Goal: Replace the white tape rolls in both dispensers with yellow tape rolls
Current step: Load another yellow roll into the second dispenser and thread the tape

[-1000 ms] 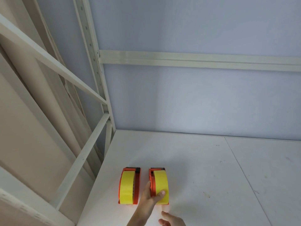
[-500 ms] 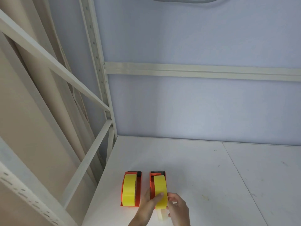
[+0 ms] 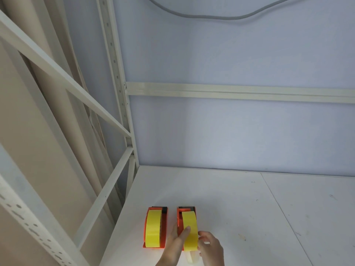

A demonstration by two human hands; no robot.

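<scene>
Two orange tape dispensers stand side by side near the front left of the white shelf board [image 3: 240, 204]. The left dispenser [image 3: 164, 229] carries a yellow roll [image 3: 152, 228]. In the right dispenser [image 3: 180, 217] sits a second yellow roll [image 3: 190, 225]. My left hand [image 3: 175, 246] grips the right dispenser, thumb on the roll, fingers along its orange left side. My right hand [image 3: 210, 248] has curled fingers pinching the roll's near right edge. A pale strip or roll [image 3: 192, 258] shows just below the dispenser, partly hidden between my hands.
The white metal rack upright [image 3: 115, 73] and diagonal braces [image 3: 103, 196] rise close on the left. A horizontal rail [image 3: 240, 92] crosses the blue back wall, with a grey cable [image 3: 211, 16] hanging above. The board stretches to the right.
My right hand came up from the bottom edge and took hold of the right roll's near side. My left hand stayed on the right dispenser. The camera tilted upward.
</scene>
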